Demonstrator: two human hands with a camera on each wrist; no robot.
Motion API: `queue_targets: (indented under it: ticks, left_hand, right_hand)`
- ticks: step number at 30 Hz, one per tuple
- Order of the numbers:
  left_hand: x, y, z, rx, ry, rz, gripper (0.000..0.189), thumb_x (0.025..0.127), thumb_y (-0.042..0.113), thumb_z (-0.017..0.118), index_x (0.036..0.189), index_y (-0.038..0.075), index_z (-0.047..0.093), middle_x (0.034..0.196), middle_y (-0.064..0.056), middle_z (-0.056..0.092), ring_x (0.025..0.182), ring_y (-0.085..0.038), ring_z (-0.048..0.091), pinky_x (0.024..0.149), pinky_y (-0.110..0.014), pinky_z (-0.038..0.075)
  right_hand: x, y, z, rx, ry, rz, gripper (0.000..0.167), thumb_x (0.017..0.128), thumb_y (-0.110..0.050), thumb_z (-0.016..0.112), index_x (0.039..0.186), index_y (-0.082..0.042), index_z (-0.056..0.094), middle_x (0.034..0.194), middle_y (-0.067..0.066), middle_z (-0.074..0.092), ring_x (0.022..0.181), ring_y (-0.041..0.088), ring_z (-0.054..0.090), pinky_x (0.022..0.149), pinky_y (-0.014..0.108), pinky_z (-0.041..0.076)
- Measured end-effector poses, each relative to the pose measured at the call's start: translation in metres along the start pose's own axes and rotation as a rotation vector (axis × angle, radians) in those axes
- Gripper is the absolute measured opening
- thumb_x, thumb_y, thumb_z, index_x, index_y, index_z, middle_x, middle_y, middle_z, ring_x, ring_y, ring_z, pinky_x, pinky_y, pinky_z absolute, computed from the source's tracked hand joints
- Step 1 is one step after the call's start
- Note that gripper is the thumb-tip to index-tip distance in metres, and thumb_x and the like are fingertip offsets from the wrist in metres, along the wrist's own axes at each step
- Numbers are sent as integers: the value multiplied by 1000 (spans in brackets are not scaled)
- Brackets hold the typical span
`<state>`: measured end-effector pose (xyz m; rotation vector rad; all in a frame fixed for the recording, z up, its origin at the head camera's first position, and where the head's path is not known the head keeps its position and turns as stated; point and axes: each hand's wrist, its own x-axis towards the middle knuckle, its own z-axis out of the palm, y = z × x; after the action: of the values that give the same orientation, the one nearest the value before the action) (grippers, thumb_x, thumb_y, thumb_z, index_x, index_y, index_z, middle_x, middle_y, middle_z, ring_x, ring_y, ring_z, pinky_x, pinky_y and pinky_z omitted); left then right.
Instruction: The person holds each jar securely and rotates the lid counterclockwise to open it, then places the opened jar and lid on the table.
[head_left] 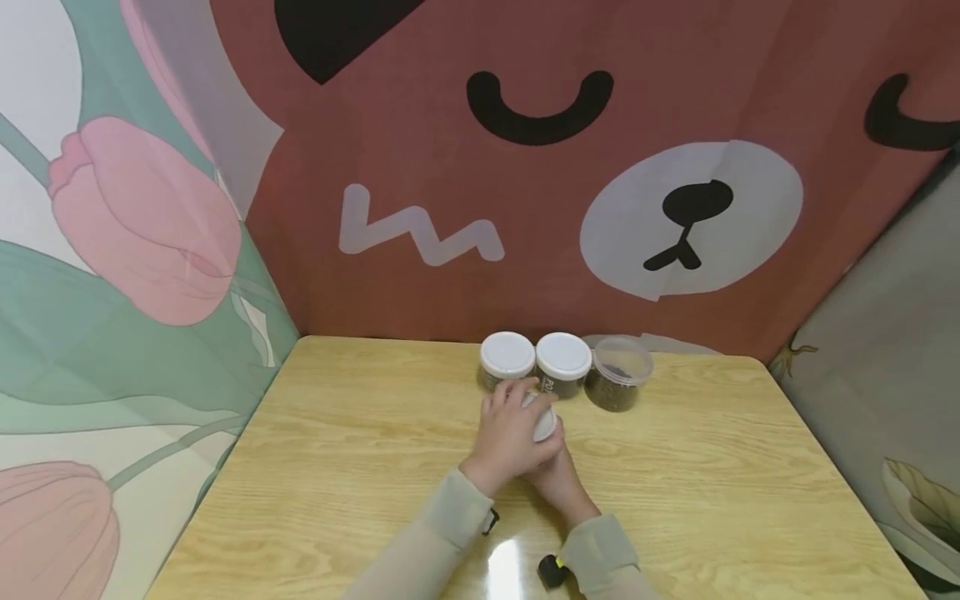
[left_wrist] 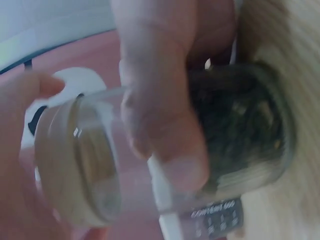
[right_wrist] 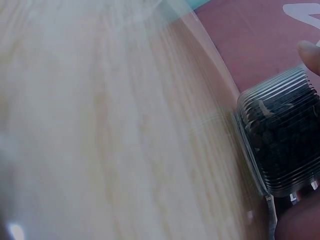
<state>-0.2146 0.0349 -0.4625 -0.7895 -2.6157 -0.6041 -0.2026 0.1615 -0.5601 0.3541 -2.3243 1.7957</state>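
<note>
A clear jar (left_wrist: 245, 120) with dark, crumbly contents and a white lid (head_left: 546, 423) is held between both hands, just in front of a row of jars. From above, my left hand (head_left: 510, 429) grips the lid, its fingers curved over the rim. My right hand (head_left: 558, 477) holds the jar's body from the side, and its thumb (left_wrist: 175, 145) lies across the clear wall in the left wrist view. The jar's dark lower part shows blurred in the right wrist view, near the tabletop.
Two white-lidded jars (head_left: 507, 357) (head_left: 564, 358) stand side by side at the table's back edge. Right of them is a clear jar (head_left: 615, 387) with dark contents and no white lid. A bear-print cloth (head_left: 420, 292) hangs behind the wooden table (head_left: 360, 433).
</note>
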Motion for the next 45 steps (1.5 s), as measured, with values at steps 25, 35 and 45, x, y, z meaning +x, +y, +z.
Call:
queue_targets:
  ticks: [25, 35, 45]
  left_hand:
    - [0, -8, -9, 14, -77, -1, 45, 88, 47, 72, 128, 27, 70, 130, -8, 60, 115, -28, 49, 95, -46, 45]
    - [2, -3, -10, -10, -60, -33, 45, 88, 48, 72, 128, 27, 70, 129, -10, 60, 114, -29, 48, 93, -45, 45]
    - [1, 2, -10, -8, -33, -78, 45, 87, 49, 74, 125, 25, 72, 128, -8, 59, 113, -28, 48, 94, -44, 45]
  right_hand:
    - [-4, -1, 3, 91, -21, 100, 99, 81, -4, 83, 155, -5, 17, 156, 25, 34, 142, 43, 35, 117, 58, 27]
    - [-2, -2, 0, 112, -15, 121, 99, 81, -1, 82, 155, -3, 17, 155, 26, 34, 143, 42, 33, 119, 56, 22]
    - [-6, -4, 0, 54, -7, 123, 96, 81, -4, 83, 154, 0, 21, 153, 26, 36, 141, 43, 35, 117, 60, 26]
